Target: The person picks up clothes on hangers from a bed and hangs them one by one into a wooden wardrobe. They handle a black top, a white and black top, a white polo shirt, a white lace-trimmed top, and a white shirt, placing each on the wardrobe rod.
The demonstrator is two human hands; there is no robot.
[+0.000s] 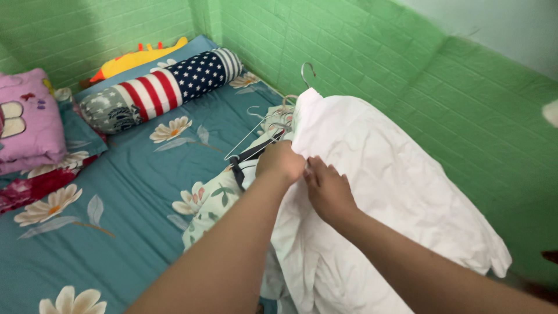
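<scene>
A white garment (383, 192) hangs on a metal hanger whose hook (306, 72) sticks up above its collar. My left hand (281, 161) is closed on the front edge of the white garment near the collar. My right hand (326, 189) pinches the same edge just beside it, fingers bent on the cloth. Both hands nearly touch. Behind my left hand, several wire hangers (253, 136) lie on a pile of floral clothes (212, 203) on the bed.
A teal flowered bedsheet (116, 203) covers the bed. A star-and-stripe bolster (163, 87), a yellow plush toy (136, 58) and a pink pillow (26, 119) lie at the head. Green padded walls (465, 104) close the corner to the right.
</scene>
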